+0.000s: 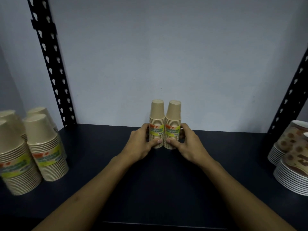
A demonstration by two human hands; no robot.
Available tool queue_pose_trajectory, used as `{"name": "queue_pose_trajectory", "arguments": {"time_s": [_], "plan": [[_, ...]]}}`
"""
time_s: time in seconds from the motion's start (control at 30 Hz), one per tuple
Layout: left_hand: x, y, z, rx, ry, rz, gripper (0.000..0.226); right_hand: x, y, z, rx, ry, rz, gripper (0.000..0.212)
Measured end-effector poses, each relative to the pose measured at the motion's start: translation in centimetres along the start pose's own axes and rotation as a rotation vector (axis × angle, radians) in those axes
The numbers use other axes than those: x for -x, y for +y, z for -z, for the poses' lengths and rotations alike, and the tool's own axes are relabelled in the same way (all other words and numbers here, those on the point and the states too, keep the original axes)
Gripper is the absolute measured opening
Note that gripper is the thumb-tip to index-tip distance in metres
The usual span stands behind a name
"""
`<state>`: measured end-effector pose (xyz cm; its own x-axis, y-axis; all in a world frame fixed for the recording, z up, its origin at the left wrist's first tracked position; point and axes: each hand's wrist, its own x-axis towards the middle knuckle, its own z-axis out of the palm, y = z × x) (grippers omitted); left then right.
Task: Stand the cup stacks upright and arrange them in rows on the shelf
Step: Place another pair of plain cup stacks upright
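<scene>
Two tan paper cup stacks with yellow-green labels stand upright, touching side by side, near the back middle of the dark shelf (158, 180). My left hand (141, 142) wraps the left stack (157, 114) from its left side, thumb on the front. My right hand (188, 142) wraps the right stack (173, 115) from its right side in the same way. Both stacks rest base-up on the shelf board.
Several larger tan cup stacks (45, 147) stand upright at the left end of the shelf. Stacks of patterned cups and white plates (293, 164) sit at the right end. Black perforated uprights (51, 64) frame the bay; a pale wall lies behind.
</scene>
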<state>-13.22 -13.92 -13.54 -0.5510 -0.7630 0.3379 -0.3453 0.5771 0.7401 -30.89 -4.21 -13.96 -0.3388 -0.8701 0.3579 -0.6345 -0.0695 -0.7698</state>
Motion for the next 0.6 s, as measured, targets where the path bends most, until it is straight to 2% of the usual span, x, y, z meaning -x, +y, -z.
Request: {"name": "queue_pose_trajectory", "arguments": {"time_s": [0.3, 0.6], "plan": [[-2.5, -1.4, -1.0, 0.013, 0.051, 0.049, 0.062, -3.0, 1.2, -0.9, 0.038, 0.031, 0.027, 0.052], [-3.1, -2.4, -1.3, -0.107, 0.025, 0.060, 0.068, -3.4, 1.8, -1.3, 0.076, 0.022, 0.027, 0.058]]}}
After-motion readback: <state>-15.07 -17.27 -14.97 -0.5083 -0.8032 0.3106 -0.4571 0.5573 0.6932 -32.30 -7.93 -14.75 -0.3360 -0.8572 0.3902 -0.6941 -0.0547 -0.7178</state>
